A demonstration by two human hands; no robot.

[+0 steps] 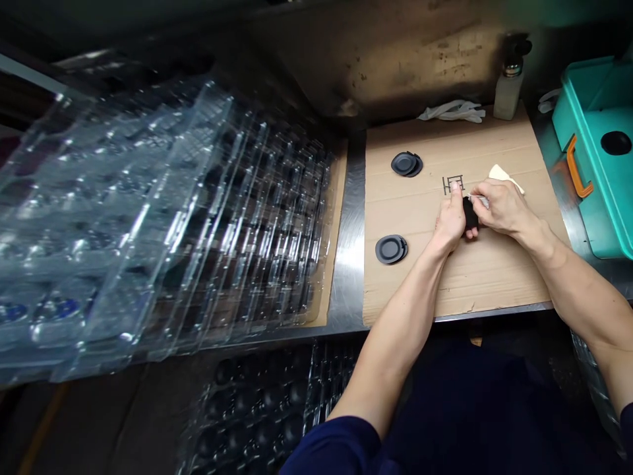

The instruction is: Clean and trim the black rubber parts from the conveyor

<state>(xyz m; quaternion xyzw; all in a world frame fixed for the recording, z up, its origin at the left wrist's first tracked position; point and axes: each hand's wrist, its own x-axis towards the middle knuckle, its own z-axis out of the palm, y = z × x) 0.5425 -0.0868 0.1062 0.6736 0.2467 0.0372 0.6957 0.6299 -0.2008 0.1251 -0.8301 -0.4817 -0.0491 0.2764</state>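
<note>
Bare left hand [452, 214]: curled, thumb extended forward
Bare right hand [500, 204]: fingertips pinched
Bare forearms [403, 316]: angled inward, hands close

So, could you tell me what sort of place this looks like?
Probably a small factory workbench: stacked clear plastic trays on the left, small black parts on a cardboard sheet, and a teal bin at the right.

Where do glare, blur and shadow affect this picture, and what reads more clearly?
Head view throughout: glare streaks the clear plastic trays, which look smeared; the metal bench gleams; shadow swallows detail beneath it; the cardboard sheet and dark round parts look crisper.
</note>
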